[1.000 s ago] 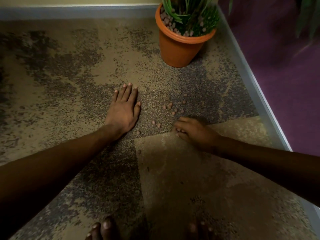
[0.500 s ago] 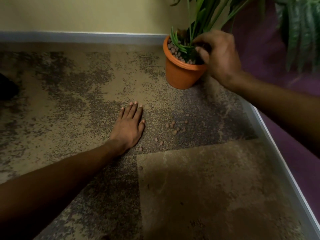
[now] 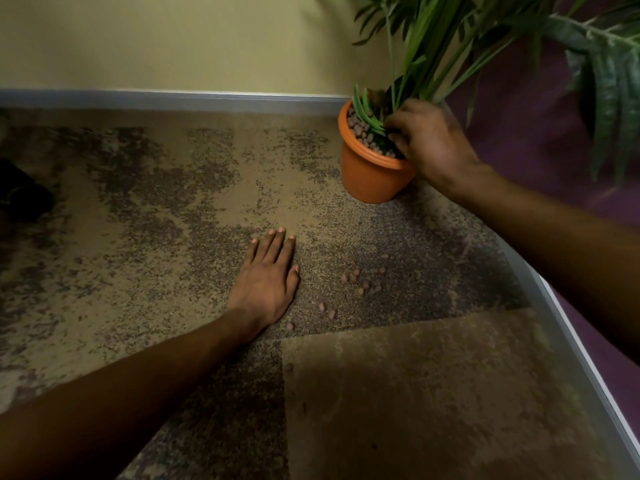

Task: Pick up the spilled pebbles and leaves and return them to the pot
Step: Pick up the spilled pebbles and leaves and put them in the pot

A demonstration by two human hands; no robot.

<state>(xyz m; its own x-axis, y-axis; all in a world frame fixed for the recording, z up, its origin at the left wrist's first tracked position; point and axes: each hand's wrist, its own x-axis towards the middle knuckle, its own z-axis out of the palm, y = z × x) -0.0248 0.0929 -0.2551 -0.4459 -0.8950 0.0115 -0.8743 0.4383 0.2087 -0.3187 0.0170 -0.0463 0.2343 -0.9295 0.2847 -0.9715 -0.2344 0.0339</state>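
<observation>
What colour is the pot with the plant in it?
The pot is orange, seen clearly in the head view, in the corner where the two walls meet.

I see open carpet [image 3: 166,209] left of my left hand [image 3: 266,285], which lies flat just beside the loose pebbles [image 3: 356,282]. Between those pebbles and the pot [image 3: 370,178] the floor is bare. My right hand [image 3: 433,143] and the leaves [image 3: 436,46] crowd the pot's mouth; the wall [image 3: 540,140] hems it on the right.

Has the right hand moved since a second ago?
Yes. The right hand went from the carpet by the pebbles up to the pot, fingers now over its rim.
</observation>
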